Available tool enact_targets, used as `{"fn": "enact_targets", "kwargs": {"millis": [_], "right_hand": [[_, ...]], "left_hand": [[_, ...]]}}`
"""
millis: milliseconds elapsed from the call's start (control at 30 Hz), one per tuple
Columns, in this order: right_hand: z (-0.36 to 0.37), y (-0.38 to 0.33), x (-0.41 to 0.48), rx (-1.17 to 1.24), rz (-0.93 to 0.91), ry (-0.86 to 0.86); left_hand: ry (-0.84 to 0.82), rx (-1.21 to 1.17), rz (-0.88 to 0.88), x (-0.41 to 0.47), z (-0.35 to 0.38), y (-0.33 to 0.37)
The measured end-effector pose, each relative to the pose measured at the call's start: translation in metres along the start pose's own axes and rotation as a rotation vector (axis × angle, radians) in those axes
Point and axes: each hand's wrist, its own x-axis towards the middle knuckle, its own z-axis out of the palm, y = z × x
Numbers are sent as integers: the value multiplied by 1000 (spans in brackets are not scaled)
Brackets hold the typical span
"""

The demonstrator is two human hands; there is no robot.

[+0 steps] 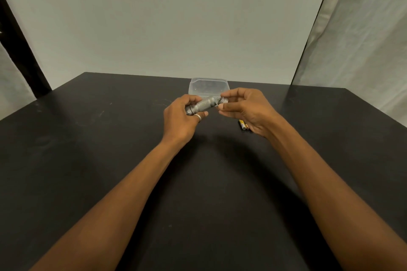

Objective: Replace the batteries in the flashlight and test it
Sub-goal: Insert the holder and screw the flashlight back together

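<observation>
A small silver knurled flashlight (pixel 203 104) lies slanted in the air above the black table, held between both hands. My left hand (pixel 182 116), with a ring on one finger, grips its lower left end. My right hand (pixel 244 109) pinches the upper right end, where a small round part (pixel 222 100) sits between thumb and fingertips; whether that part is attached or apart I cannot tell. Two small batteries (pixel 243 125), yellow and copper toned, lie on the table just under my right palm, partly hidden by it.
A clear plastic container (pixel 208 86) stands on the black table (pixel 110 138) behind the hands, near the far edge. A pale wall rises behind the table, with a curtain at the right.
</observation>
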Motion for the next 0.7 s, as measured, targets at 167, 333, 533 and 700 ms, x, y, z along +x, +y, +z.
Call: {"fn": "enact_targets", "kwargs": {"millis": [167, 333, 533, 700], "right_hand": [[-2, 3, 0, -49, -34, -46], [-2, 5, 1, -81, -42, -87], [-4, 3, -1, -163, -86, -61], [-5, 4, 0, -228, -120, -63]], "left_hand": [[-16, 34, 11, 0, 1, -1], [-22, 41, 11, -1, 0, 0], [-29, 36, 12, -1, 0, 0], [-27, 57, 27, -1, 0, 0]]}}
